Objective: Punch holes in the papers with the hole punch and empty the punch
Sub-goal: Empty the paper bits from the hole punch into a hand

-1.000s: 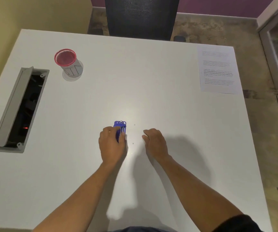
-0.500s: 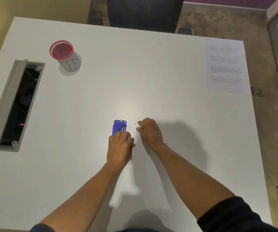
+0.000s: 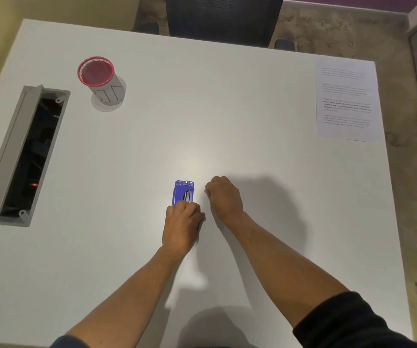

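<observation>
A small blue hole punch (image 3: 183, 192) lies on the white table (image 3: 202, 121), near the middle. My left hand (image 3: 182, 226) rests just behind it, its fingertips on the punch's near end. Just to the right of the punch, my right hand (image 3: 223, 197) is curled with its fingertips pinched down at the table surface; what they pinch is too small to tell. A printed sheet of paper (image 3: 347, 100) lies flat at the table's far right edge, well away from both hands.
A red mesh cup (image 3: 100, 80) marked BIN stands at the back left. An open grey cable tray (image 3: 23, 154) is sunk into the table at the left. A dark chair (image 3: 223, 18) stands beyond the far edge.
My left hand slid back from covering the punch to its near end, so more of the punch shows. My right hand moved forward and closer to the punch's right side.
</observation>
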